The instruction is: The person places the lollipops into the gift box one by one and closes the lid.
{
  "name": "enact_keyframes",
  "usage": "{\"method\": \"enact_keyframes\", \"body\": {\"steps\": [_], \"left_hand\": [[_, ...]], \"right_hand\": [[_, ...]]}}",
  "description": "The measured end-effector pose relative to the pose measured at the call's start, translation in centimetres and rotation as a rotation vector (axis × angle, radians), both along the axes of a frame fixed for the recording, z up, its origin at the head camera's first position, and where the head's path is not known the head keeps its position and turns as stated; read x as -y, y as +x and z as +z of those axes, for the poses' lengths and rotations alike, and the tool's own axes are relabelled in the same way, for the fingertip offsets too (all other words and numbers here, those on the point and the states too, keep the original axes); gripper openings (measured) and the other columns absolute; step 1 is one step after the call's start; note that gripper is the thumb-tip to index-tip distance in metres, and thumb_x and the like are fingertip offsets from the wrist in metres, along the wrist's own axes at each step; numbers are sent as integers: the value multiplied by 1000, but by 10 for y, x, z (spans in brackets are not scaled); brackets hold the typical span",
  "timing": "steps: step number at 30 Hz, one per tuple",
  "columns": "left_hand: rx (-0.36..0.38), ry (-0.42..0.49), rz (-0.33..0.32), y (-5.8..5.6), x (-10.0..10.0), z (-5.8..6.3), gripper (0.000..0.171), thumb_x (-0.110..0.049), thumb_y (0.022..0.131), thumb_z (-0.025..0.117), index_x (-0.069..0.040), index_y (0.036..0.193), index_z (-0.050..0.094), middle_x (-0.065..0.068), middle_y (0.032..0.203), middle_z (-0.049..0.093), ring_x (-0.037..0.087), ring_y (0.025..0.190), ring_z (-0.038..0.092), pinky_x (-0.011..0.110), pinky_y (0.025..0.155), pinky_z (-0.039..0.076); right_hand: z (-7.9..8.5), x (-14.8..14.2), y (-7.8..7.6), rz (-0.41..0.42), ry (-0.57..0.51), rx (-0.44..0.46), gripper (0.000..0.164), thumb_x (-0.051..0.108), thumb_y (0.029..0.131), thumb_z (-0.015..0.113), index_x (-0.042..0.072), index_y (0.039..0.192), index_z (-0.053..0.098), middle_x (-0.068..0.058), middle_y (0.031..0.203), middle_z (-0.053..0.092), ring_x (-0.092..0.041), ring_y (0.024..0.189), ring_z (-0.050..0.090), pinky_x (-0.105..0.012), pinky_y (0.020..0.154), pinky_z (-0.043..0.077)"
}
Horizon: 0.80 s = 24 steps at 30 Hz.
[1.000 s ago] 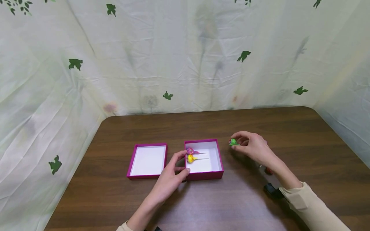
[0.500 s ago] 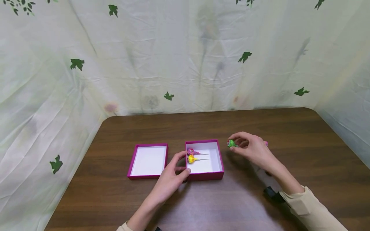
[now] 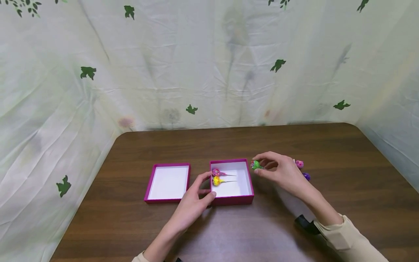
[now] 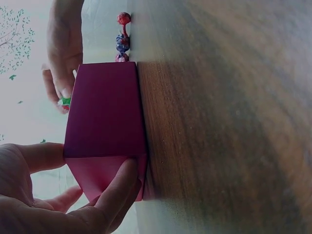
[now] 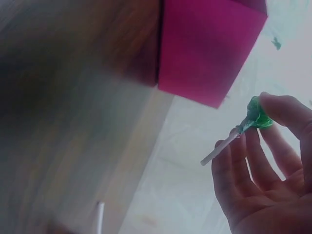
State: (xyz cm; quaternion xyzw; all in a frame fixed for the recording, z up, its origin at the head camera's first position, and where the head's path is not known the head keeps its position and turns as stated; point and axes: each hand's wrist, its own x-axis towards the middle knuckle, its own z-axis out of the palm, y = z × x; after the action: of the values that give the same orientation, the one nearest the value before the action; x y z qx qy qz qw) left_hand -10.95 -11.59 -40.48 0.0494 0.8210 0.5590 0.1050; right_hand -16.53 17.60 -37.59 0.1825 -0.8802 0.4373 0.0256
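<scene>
In the head view, a magenta box (image 3: pixel 233 200) with a white inside stands at the middle of the table. A pink lollipop (image 3: pixel 216 172) and a yellow lollipop (image 3: pixel 217 181) lie in it, heads against the left wall and sticks pointing right. My left hand (image 3: pixel 193 202) holds the box by its left side, thumb near the front corner, fingers along the wall. My right hand (image 3: pixel 281 169) pinches a green lollipop (image 3: pixel 256 165) by its wrapped head, just off the box's right rim. In the right wrist view its white stick (image 5: pixel 219 150) runs back across the fingers.
Left of the box lies its magenta lid (image 3: pixel 167 182), white inside up. Beyond my right hand are another pink lollipop (image 3: pixel 299 164) and a purple lollipop (image 3: pixel 306 176). A red lollipop (image 4: pixel 124 18) shows in the left wrist view. A patterned curtain (image 3: pixel 209 65) hangs behind the table.
My right hand has moved left with the green lollipop, closer to the box, uncovering the pink and purple lollipops behind it. My left hand and the box have stayed put.
</scene>
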Motion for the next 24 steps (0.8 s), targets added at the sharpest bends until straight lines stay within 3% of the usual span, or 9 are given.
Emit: {"method": "enact_keyframes", "body": {"steps": [8, 17, 24], "left_hand": [[-9, -9, -6, -1, 0, 1, 55, -20, 95, 63, -24, 146, 43, 3, 149, 41, 32, 117, 57, 43, 83, 54], [-27, -4, -5, 0, 0, 1, 55, -19, 94, 63, -23, 146, 43, 4, 149, 42, 31, 115, 58, 41, 82, 54], [-16, -9, -4, 0, 0, 1, 55, -18, 95, 63, -23, 146, 43, 4, 149, 43, 31, 116, 58, 43, 83, 54]], "right_hand": [[3, 11, 5, 61, -56, -40, 29, 21, 85, 79, 28, 112, 69, 13, 103, 65, -9, 89, 63, -42, 82, 53], [4, 29, 12, 91, -109, -57, 32, 12, 85, 78, 20, 114, 68, 10, 102, 66, -15, 85, 63, -37, 79, 53], [2, 44, 15, 164, -159, -58, 31, 20, 86, 78, 25, 114, 68, 14, 101, 67, -11, 85, 64, -33, 78, 54]]}}
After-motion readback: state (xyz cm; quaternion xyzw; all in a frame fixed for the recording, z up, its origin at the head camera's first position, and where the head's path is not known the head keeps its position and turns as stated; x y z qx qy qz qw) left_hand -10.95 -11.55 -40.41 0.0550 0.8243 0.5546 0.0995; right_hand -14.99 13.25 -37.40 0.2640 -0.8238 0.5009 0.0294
